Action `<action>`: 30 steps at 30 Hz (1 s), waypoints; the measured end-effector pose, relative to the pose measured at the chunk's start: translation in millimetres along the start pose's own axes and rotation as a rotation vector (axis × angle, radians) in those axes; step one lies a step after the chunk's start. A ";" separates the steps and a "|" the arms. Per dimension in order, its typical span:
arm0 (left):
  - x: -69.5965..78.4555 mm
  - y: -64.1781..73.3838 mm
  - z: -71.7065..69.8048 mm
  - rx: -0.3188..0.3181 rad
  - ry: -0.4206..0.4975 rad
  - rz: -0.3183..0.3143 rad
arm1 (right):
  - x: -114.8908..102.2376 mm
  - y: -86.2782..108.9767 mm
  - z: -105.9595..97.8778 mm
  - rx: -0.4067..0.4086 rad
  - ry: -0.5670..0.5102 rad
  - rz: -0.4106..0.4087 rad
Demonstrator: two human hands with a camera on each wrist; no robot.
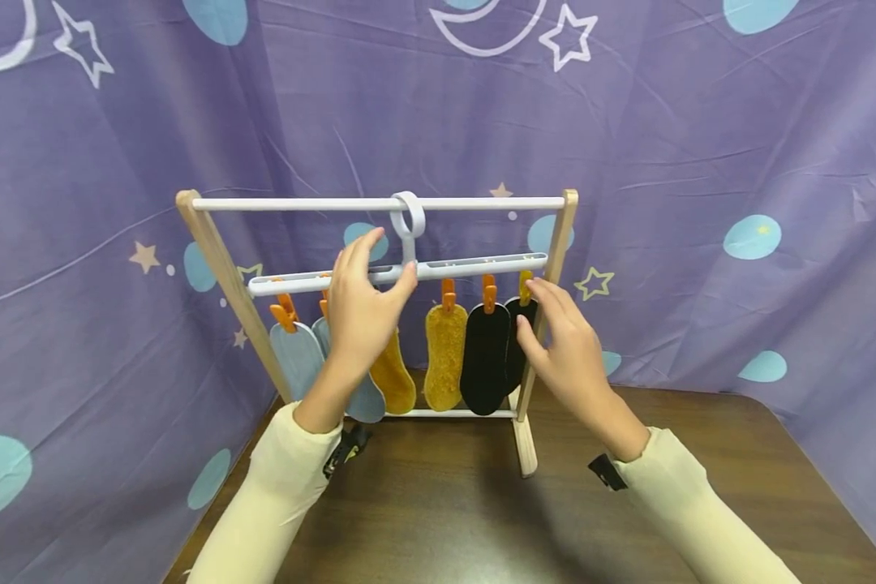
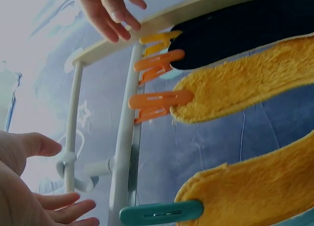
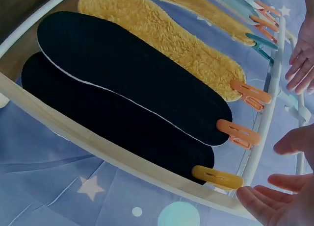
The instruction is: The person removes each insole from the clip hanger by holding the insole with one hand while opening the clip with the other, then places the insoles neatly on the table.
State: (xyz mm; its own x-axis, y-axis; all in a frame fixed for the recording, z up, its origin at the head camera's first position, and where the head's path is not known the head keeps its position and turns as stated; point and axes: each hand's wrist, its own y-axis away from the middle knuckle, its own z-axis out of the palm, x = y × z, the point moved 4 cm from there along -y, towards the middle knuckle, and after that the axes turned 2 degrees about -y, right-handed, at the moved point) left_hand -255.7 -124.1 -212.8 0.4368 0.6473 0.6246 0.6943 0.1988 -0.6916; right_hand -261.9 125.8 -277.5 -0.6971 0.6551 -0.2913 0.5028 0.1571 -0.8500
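A white clip hanger [image 1: 482,266] hangs by its ring hook [image 1: 407,215] from the white rail of a small rack. Pegged along it are a pair of light blue insoles [image 1: 295,357], a fuzzy yellow pair [image 1: 445,357] and a black pair [image 1: 484,361]. Orange pegs [image 1: 489,294], a teal peg [image 2: 162,213] and a yellow peg [image 3: 217,178] hold them. My left hand [image 1: 361,312] is at the hanger's middle below the hook, thumb and fingers spread apart, gripping nothing. My right hand [image 1: 565,341] has its fingertips right at the yellow peg, with the fingers loosely extended.
The rack's wooden posts [image 1: 222,276] stand at both sides, the right one close behind my right hand. A wooden foot [image 1: 524,446] rests on the brown table [image 1: 423,503]. Purple patterned cloth [image 1: 701,162] hangs behind and on both sides.
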 end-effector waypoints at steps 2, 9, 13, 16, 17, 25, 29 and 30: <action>-0.5 -4.6 1.7 -0.024 -0.026 -0.015 | -0.1 -1.9 0.6 0.014 0.048 0.001; -4.8 -18.1 8.1 -0.071 -0.100 -0.038 | -2.5 -10.9 4.5 0.057 0.223 -0.058; -6.8 -24.2 11.4 -0.078 -0.092 -0.040 | -1.5 -16.1 7.3 0.044 0.257 -0.068; -7.4 -27.5 13.6 -0.077 -0.076 -0.040 | -0.6 -19.9 8.9 0.022 0.287 -0.070; -7.6 -28.4 14.3 -0.076 -0.071 -0.041 | 0.3 -20.9 9.6 0.016 0.297 -0.068; -8.8 -32.2 15.8 -0.054 -0.056 -0.033 | 1.6 -26.4 12.6 -0.010 0.305 -0.063; -11.0 -33.8 12.5 -0.042 -0.032 -0.025 | 0.3 -27.5 12.5 -0.009 0.291 -0.056; -12.0 -34.4 11.4 -0.040 -0.028 -0.024 | 0.2 -27.5 12.4 -0.010 0.285 -0.053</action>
State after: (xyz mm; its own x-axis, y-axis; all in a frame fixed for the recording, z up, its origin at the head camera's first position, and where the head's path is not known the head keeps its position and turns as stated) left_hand -291.4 -130.3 -200.6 0.4038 0.6630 0.6303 0.7272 0.1854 -0.6609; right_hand -282.3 112.4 -259.6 -0.5510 0.8272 -0.1104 0.4756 0.2025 -0.8560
